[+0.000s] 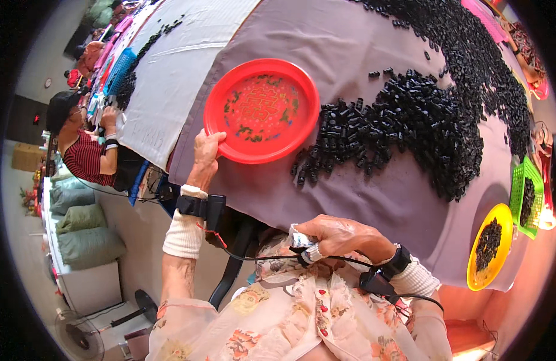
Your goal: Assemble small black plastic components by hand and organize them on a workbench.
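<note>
A round red plate (272, 120) with a green and gold pattern is in front of me over the purple-grey tablecloth. My left hand (205, 150) is closed on its lower left rim, thumb on top. My right hand (341, 234) is at my lap, below the table edge, its fingers closed around a small whitish thing (301, 240) that I cannot make out. To the right of the plate lies a heap of small black plastic parts (404, 129). Their exact kind is too small to tell.
More black parts (488, 78) spread along the far right. A yellow plate (491, 246) and a green basket (526, 195), both with black parts, stand at the right edge. At left, a person in a striped shirt (85, 159) sits beside a white cloth (169, 66). A cable (272, 257) crosses my lap.
</note>
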`<state>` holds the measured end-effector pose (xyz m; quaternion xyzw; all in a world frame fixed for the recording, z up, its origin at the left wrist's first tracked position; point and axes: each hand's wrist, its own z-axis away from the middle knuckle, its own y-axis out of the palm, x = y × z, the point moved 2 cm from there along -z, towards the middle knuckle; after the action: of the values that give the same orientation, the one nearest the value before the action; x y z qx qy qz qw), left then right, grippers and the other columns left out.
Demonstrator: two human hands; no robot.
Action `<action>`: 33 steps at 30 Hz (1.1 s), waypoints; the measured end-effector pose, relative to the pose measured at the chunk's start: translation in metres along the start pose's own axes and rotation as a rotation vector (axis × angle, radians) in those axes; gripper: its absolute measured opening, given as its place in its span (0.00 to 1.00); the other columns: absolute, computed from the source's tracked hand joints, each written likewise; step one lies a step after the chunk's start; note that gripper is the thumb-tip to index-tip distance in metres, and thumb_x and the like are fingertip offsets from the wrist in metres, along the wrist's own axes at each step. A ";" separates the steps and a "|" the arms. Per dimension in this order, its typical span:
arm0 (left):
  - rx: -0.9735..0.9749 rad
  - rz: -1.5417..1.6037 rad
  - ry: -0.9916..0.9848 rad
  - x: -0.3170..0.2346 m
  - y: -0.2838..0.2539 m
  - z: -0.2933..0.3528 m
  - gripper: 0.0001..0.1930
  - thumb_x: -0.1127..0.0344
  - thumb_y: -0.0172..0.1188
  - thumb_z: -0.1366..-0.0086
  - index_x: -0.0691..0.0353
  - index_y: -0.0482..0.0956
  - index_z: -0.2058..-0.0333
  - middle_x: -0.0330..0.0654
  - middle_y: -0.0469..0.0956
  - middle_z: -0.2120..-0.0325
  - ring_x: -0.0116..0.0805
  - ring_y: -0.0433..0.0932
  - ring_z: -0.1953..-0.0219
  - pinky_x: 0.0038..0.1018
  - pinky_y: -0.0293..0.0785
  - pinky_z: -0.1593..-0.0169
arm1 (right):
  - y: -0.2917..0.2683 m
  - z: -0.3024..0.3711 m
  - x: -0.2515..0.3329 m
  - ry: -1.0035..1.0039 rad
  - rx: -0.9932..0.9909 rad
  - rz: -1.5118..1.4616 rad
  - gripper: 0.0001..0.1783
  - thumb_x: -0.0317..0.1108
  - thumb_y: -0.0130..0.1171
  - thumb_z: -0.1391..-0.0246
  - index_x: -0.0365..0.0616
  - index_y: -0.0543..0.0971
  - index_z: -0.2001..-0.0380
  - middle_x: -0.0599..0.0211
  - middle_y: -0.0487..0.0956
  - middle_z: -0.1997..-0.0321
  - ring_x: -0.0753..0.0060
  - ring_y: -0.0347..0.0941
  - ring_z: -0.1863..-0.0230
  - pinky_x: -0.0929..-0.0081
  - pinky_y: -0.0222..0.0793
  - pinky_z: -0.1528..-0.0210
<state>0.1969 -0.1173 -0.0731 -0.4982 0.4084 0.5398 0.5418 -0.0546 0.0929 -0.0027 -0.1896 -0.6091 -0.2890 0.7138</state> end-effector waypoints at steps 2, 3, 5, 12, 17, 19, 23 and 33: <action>0.085 -0.194 -0.168 -0.015 0.015 0.009 0.16 0.66 0.59 0.47 0.67 0.71 0.60 0.41 0.75 0.70 0.25 0.73 0.72 0.20 0.70 0.71 | -0.001 0.004 -0.009 0.011 0.010 0.022 0.15 0.28 0.53 0.58 0.41 0.73 0.62 0.64 0.74 0.75 0.72 0.66 0.73 0.73 0.62 0.68; 0.095 -0.203 -0.176 -0.020 0.017 0.010 0.16 0.66 0.59 0.47 0.67 0.71 0.60 0.41 0.75 0.70 0.25 0.73 0.72 0.20 0.70 0.71 | 0.002 0.003 -0.017 -0.003 0.010 0.012 0.15 0.28 0.53 0.59 0.40 0.73 0.62 0.62 0.74 0.75 0.70 0.66 0.74 0.72 0.62 0.68; -0.193 -0.459 0.080 -0.032 0.011 0.008 0.22 0.56 0.61 0.45 0.67 0.71 0.57 0.39 0.75 0.72 0.21 0.71 0.72 0.17 0.66 0.76 | 0.005 0.005 -0.024 -0.017 0.000 -0.010 0.15 0.27 0.53 0.59 0.39 0.72 0.63 0.61 0.73 0.76 0.67 0.66 0.75 0.71 0.62 0.69; 0.309 -0.359 0.312 -0.077 0.085 0.046 0.10 0.66 0.55 0.40 0.64 0.76 0.61 0.33 0.76 0.71 0.18 0.71 0.71 0.16 0.67 0.68 | -0.001 0.015 -0.033 0.019 -0.095 0.053 0.10 0.29 0.54 0.61 0.35 0.68 0.74 0.50 0.72 0.76 0.50 0.68 0.73 0.62 0.61 0.68; 0.731 -0.381 0.356 -0.071 0.188 0.088 0.09 0.66 0.57 0.45 0.66 0.78 0.69 0.42 0.78 0.77 0.24 0.74 0.74 0.21 0.69 0.69 | -0.006 0.044 -0.049 -0.036 -0.279 0.018 0.12 0.27 0.53 0.60 0.38 0.71 0.67 0.59 0.74 0.77 0.63 0.71 0.72 0.70 0.64 0.68; 0.786 -0.430 0.386 -0.065 0.213 0.090 0.09 0.66 0.57 0.44 0.66 0.78 0.68 0.38 0.77 0.78 0.21 0.73 0.74 0.19 0.68 0.70 | -0.022 0.053 -0.021 0.041 -0.155 -0.109 0.14 0.28 0.54 0.61 0.40 0.72 0.66 0.62 0.75 0.75 0.68 0.71 0.72 0.73 0.65 0.67; 0.871 -0.494 0.430 -0.053 0.248 0.095 0.10 0.65 0.57 0.44 0.65 0.78 0.68 0.36 0.75 0.80 0.20 0.71 0.76 0.19 0.68 0.72 | -0.031 0.083 -0.036 0.069 -0.299 0.074 0.13 0.28 0.55 0.62 0.41 0.72 0.67 0.61 0.74 0.77 0.61 0.70 0.74 0.70 0.64 0.69; 0.878 -0.937 0.918 -0.032 0.248 0.139 0.12 0.60 0.64 0.53 0.60 0.74 0.75 0.42 0.72 0.78 0.40 0.74 0.73 0.33 0.70 0.72 | -0.049 0.113 -0.042 0.107 -0.606 0.223 0.12 0.26 0.56 0.63 0.41 0.72 0.70 0.65 0.72 0.80 0.70 0.65 0.81 0.72 0.62 0.76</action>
<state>-0.0654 -0.0067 -0.0430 -0.5319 0.5145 -0.2151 0.6372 -0.1765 0.1336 -0.0271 -0.4433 -0.4328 -0.3867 0.6831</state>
